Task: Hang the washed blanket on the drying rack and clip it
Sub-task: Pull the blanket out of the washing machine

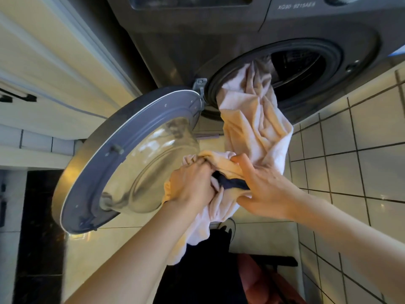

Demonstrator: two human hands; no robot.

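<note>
Blanket (258, 119), pale pink and cream, hangs in a twisted rope out of the round mouth of a grey front-loading washing machine (197, 40). Its upper end is inside the drum (302, 69). Its lower end is bunched between two bare hands in front of the open door (122, 150), which swings out to the left.

The left hand (192, 181) has its fingers curled tight into a wad of the fabric. The right hand (263, 187) lies against the bundle with its forefinger stretched along the cloth. Its other fingers and thumb are buried in folds, so whether it is gripping cannot be told.

A dark blue cloth (232, 183) shows between the two hands, wrapped inside the blanket.

Risks, as a judgement: the part in the drum may catch on the rubber seal or the door hinge (199, 84) if pulled hard at an angle. The loose tail below the left wrist could trail onto the floor (131, 238) and pick up dirt. The dark cloth could drop out, or go along tangled in the blanket.

Hidden or unclear: how much blanket remains in the drum, and what the dark cloth is. No drying rack or clips are in view. The dark shape and the reddish object (252, 281) along the bottom edge cannot be identified. The tiled surface (361, 139) on the right may be wall or floor.
</note>
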